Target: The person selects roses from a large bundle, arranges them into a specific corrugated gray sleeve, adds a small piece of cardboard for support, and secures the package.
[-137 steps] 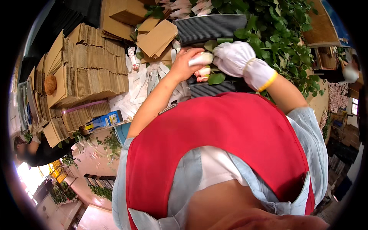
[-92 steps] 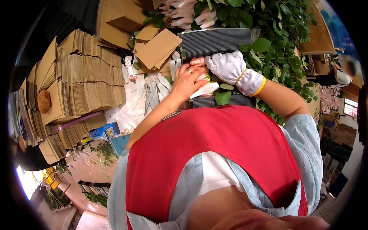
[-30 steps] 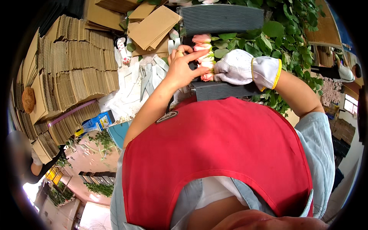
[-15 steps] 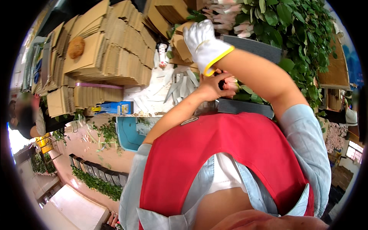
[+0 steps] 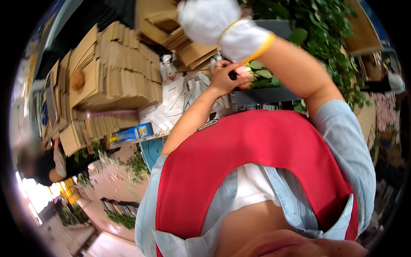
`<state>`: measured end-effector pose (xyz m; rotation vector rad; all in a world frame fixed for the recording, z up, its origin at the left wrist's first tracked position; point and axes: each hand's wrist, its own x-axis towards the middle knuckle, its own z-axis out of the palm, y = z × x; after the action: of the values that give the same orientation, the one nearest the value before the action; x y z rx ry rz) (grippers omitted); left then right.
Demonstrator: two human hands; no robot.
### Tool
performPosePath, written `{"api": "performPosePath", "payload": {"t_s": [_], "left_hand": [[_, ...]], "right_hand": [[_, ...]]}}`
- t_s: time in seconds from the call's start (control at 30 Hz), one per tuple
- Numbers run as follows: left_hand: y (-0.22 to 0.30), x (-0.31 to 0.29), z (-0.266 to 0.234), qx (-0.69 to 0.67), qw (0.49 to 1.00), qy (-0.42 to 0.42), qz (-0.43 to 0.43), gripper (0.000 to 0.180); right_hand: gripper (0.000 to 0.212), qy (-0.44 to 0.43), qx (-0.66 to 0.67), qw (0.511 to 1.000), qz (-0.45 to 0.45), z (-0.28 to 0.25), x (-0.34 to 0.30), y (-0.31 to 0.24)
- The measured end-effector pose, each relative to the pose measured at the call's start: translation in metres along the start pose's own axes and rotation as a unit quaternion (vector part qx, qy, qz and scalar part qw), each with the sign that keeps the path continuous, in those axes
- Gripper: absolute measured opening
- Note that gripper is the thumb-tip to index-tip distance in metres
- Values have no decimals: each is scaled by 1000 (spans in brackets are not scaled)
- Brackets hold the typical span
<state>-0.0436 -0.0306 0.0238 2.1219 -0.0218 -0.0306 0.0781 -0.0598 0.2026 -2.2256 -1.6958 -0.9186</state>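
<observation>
My bare left hand (image 5: 224, 79) is curled against a pale pink rose (image 5: 245, 76) with green leaves. The rose lies at the near end of a dark grey ribbed tray (image 5: 265, 99), its leaves resting along it. My right hand (image 5: 209, 21) wears a white glove with a yellow cuff edge. It is up at the far edge of the view, over brown cardboard sheets (image 5: 195, 53), and smeared by motion. Its fingers cannot be made out, nor whether it holds anything.
Stacked cardboard (image 5: 124, 68) fills the left of the bench, beside white paper strips (image 5: 171, 100) and a blue box (image 5: 133, 132). Leafy green stems (image 5: 325, 51) pile up at the right. A light blue bin (image 5: 153, 150) stands below. Another person (image 5: 40, 160) is at far left.
My right hand has swung farther away and slightly left. My left hand stays at the rose. The whole view has shifted and tilted, and the person at left shows more.
</observation>
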Motion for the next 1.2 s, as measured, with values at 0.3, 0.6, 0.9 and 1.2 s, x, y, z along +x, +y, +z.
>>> {"api": "performPosePath", "payload": {"t_s": [0.3, 0.6, 0.9, 1.2], "left_hand": [[11, -5, 8, 10, 998, 56, 8, 53], [18, -31, -52, -291, 949, 24, -118, 32], [79, 10, -44, 153, 953, -84, 248, 57], [58, 9, -32, 267, 925, -182, 202, 65]], "right_hand": [[26, -454, 474, 442, 612, -107, -157, 47], [27, -398, 463, 522, 595, -62, -172, 28], [39, -511, 49, 841, 172, -83, -136, 26], [58, 10, 168, 983, 73, -89, -111, 62]]}}
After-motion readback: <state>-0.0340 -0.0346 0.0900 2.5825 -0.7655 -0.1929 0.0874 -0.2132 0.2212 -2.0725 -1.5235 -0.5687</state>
